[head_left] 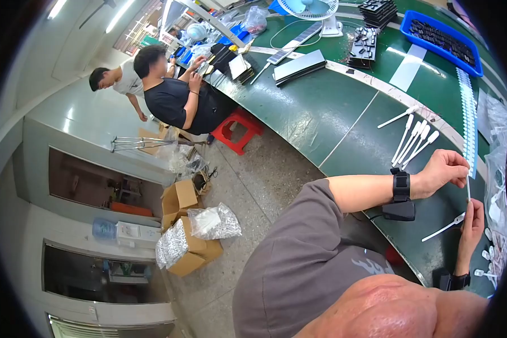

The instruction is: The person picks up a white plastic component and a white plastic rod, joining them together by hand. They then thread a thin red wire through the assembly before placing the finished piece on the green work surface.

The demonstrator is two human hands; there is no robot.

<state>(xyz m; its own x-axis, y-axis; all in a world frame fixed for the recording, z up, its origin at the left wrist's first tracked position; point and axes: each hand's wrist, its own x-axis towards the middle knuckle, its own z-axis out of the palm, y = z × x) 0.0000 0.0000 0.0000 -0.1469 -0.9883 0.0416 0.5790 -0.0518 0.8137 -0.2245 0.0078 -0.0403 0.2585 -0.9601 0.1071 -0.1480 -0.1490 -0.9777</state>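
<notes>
My left hand (446, 169) is closed in a pinch on the top of a thin white stick (468, 188) above the green table (343, 112). My right hand (472, 222) meets the lower end of the same stick with its fingertips. Both wrists wear black bands. A white long-handled plastic piece (444, 227) lies on the table just left of my right hand. Several more such pieces (414, 138) lie in a loose row beyond my left hand. A white strip of small parts (468, 121) runs along the table to the right.
A blue tray (440, 40) of dark parts, black stacked trays (377, 11), a white fan (315, 11) and dark flat panels (298, 66) sit farther along. Two people (174, 93) work at the far end by a red stool (238, 129). Cardboard boxes (188, 248) with bags stand on the floor.
</notes>
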